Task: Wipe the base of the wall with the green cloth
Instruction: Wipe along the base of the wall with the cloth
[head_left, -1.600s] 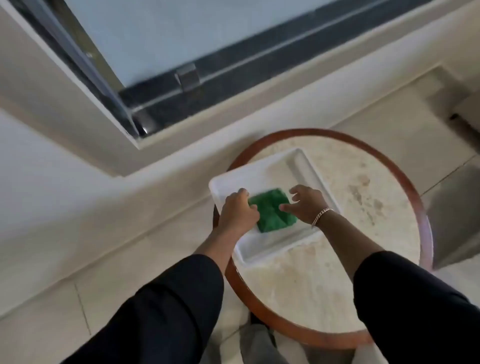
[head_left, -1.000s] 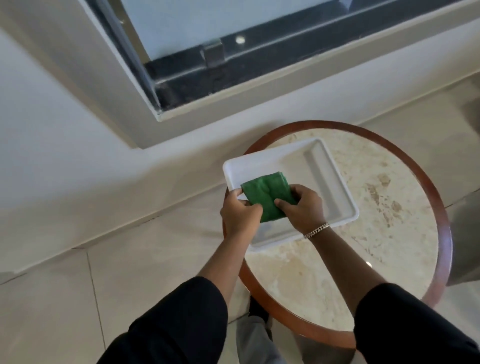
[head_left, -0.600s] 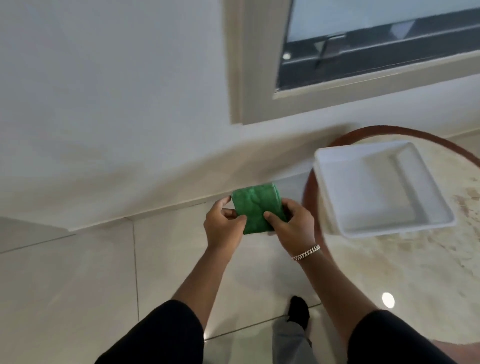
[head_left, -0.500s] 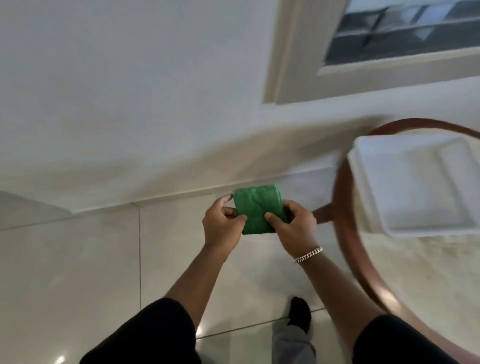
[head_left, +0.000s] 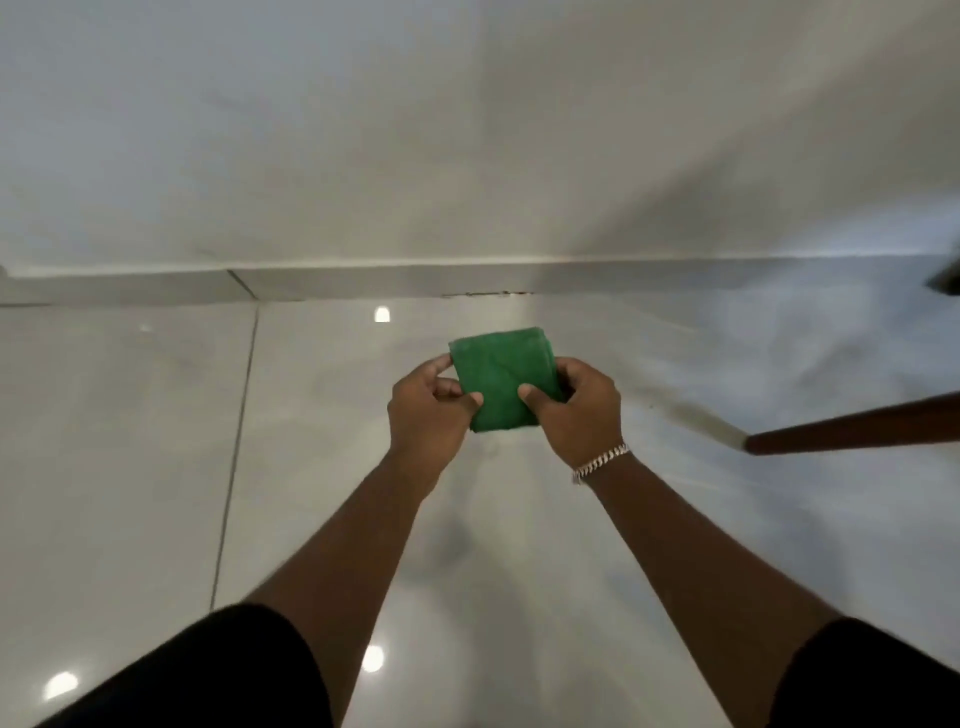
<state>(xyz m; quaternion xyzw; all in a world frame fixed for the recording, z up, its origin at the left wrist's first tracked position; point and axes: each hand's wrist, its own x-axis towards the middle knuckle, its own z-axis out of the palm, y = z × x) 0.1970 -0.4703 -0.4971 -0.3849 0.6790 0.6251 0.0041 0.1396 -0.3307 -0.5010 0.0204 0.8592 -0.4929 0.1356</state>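
Observation:
A folded green cloth (head_left: 501, 379) is held in the air over the floor, a short way in front of the wall. My left hand (head_left: 428, 415) grips its left edge and my right hand (head_left: 576, 415), with a bracelet at the wrist, grips its right edge. The base of the wall (head_left: 363, 283) runs as a pale skirting strip across the view just beyond the cloth, with a small dark mark near its middle.
Glossy white floor tiles (head_left: 130, 441) spread below, with a grout line on the left. A brown wooden table leg (head_left: 852, 431) juts in from the right edge. The plain white wall (head_left: 415, 130) fills the upper half.
Both hands lifted the green cloth out of the white tray and carried it left, down toward the wall's base. The round table and tray have left the view.

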